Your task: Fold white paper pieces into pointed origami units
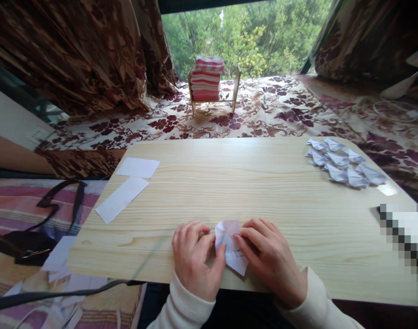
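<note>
A small sheet of white paper [232,242], creased and partly folded, lies at the front middle of the wooden table between my hands. My left hand [197,258] grips its left edge, thumb on top and fingers curled. At the right edge, my right hand [269,256] pinches the paper between thumb and fingertips. Two flat white paper strips [122,199] rest on the table's left side. Several folded paper pieces [342,162] with pointed corners are grouped in rows at the far right corner.
The wooden table [222,183] has a blurred-out object [406,233] at its right edge. Loose papers [63,260] and a dark strapped bag [27,244] lie on the striped bedding at left. Beyond the table, a small rack [236,89] holds folded red-and-white cloths [207,80].
</note>
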Available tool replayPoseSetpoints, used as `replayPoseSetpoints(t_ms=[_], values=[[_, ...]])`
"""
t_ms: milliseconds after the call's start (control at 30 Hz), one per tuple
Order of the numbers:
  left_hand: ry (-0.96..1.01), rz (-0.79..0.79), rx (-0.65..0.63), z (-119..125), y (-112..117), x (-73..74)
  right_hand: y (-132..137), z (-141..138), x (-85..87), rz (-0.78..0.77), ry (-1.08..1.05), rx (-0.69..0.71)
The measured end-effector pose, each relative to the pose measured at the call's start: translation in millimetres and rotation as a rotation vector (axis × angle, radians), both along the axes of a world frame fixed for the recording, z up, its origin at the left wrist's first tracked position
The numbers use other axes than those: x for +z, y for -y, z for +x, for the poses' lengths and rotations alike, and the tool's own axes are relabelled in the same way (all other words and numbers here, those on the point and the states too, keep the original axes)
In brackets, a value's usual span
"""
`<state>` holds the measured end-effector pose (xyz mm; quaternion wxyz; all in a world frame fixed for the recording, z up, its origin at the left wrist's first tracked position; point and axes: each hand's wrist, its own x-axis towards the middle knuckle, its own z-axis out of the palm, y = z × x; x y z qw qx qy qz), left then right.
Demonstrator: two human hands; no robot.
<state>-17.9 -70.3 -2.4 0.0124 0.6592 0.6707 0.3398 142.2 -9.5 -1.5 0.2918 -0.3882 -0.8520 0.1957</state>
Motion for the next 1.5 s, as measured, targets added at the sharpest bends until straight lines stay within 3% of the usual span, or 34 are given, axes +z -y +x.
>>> replayPoseSetpoints(t_ms=[200,400,700,900,1167,1500], values=[[-0.087,0.035,-0.072,4,0,-1.2,4,-1,0.1,0.044,0.046,-0.024],[-0.098,0.028,-0.114,4,-2,0.1,5,-2,2.5,0.096,0.083,0.038],[-0.088,-0.002,-0.195,-1,15,-1.0,6,-1,3.9,0.135,0.13,0.013],[-0.133,0.007,-0.196,2,12,2.0,1,3,3.1,0.095,0.076,0.131],[-0.146,-0.006,-0.207,1,14,2.7,-7,19,8.4,0.152,0.203,0.296],[-0.163,-0.028,-0.258,-4,11,-0.9,-12,21,5.7,0.202,0.247,0.33]])
